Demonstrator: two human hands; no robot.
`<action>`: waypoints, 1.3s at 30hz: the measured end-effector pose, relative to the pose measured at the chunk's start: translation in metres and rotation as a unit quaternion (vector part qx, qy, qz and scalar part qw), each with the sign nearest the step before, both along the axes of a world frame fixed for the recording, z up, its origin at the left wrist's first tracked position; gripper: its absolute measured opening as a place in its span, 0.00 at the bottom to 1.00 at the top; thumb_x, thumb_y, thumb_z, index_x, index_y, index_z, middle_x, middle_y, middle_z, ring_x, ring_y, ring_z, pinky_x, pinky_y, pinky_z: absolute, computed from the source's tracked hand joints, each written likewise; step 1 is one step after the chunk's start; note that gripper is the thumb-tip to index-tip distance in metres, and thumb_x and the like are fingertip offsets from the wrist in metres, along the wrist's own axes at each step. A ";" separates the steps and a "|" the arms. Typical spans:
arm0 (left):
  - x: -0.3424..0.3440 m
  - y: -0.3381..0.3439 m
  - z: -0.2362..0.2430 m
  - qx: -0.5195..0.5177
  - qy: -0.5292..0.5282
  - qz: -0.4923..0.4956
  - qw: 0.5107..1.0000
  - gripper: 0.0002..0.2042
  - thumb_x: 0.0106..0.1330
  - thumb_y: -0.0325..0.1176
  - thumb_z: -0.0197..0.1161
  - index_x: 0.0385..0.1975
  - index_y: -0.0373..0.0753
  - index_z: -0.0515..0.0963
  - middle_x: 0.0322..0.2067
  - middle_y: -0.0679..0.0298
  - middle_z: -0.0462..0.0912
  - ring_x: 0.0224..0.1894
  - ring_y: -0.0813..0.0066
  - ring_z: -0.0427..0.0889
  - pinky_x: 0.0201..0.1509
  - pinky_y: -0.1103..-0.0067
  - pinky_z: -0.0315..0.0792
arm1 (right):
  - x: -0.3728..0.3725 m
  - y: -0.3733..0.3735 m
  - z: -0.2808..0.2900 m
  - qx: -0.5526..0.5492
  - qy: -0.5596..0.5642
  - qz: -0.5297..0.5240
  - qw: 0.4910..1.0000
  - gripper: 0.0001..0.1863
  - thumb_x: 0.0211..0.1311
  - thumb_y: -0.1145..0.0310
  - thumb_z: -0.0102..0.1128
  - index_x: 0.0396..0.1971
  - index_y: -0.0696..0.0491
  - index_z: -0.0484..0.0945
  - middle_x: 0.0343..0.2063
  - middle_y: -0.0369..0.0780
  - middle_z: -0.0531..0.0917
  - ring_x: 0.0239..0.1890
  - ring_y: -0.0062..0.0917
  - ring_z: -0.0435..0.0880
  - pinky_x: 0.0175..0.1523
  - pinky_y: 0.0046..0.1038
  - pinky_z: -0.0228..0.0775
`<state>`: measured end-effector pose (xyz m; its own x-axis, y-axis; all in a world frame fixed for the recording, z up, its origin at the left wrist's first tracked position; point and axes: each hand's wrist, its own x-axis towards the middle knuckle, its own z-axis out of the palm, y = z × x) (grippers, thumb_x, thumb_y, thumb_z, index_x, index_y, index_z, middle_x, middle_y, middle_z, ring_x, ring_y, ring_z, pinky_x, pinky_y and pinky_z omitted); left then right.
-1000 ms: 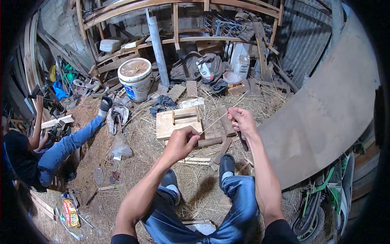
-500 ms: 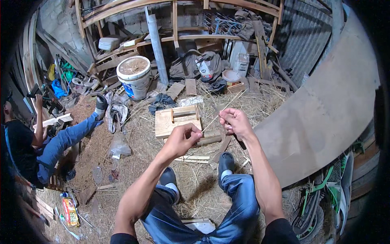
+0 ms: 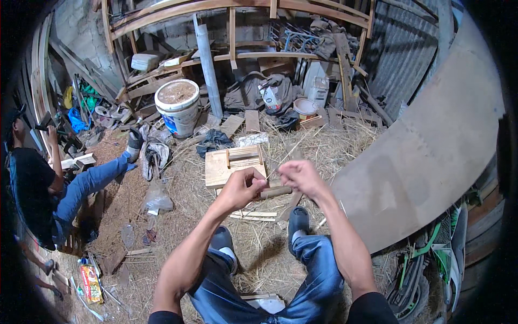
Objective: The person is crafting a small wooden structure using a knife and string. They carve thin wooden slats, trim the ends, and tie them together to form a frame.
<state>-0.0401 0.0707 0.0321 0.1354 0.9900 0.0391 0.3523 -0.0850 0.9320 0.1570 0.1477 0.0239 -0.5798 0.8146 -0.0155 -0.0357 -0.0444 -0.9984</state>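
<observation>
My left hand [image 3: 243,188] is closed in a pinch on a thin wooden stick [image 3: 268,176], which slants up from the fingertips. Close on its right, my right hand [image 3: 303,178] is closed and slightly blurred by motion. A small greyish blade [image 3: 273,164] shows at its fingers, seemingly of a knife; the handle is hidden in the hand. Beyond both hands, on the straw-covered ground, lies a pale wooden board [image 3: 217,168] with a small slatted wooden frame [image 3: 244,156] on it. Short wood pieces [image 3: 278,191] lie just past my hands.
Thin strips [image 3: 253,216] lie between my feet. A white bucket [image 3: 178,110] filled with brown material stands far left of centre. At left another person [image 3: 35,189] sits holding a hammer-like tool. A large curved sheet [image 3: 415,156] leans at right, above a green-and-white motorcycle [image 3: 431,248].
My right hand has moved down and left, closer to my left hand, and the blade has come down with it. The left hand has barely moved. At left the other person leans slightly differently.
</observation>
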 end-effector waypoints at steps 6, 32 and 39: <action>-0.004 -0.003 0.004 -0.004 -0.016 -0.008 1.000 0.06 0.62 0.30 0.59 0.30 0.33 0.75 0.24 0.69 0.76 0.28 0.86 0.72 0.32 0.85 0.66 | 0.037 0.034 0.010 -0.016 0.042 -0.149 0.988 0.10 0.61 0.65 0.56 0.31 0.58 0.76 0.17 0.31 0.75 0.12 0.08 0.62 0.15 0.13 0.48; -0.003 0.010 -0.006 0.006 -0.070 -0.011 0.997 0.07 0.64 0.32 0.56 0.32 0.34 0.74 0.24 0.69 0.76 0.26 0.86 0.70 0.30 0.86 0.64 | -0.018 0.002 -0.002 -0.041 0.021 -0.051 0.998 0.09 0.61 0.66 0.56 0.32 0.58 0.75 0.19 0.34 0.76 0.13 0.08 0.63 0.15 0.11 0.48; -0.003 0.007 -0.010 -0.012 -0.098 -0.007 0.995 0.09 0.64 0.33 0.56 0.32 0.32 0.74 0.23 0.67 0.76 0.26 0.85 0.71 0.28 0.85 0.66 | -0.024 -0.014 0.007 -0.037 -0.003 0.007 0.999 0.09 0.60 0.68 0.57 0.31 0.59 0.76 0.19 0.34 0.77 0.13 0.09 0.63 0.16 0.13 0.49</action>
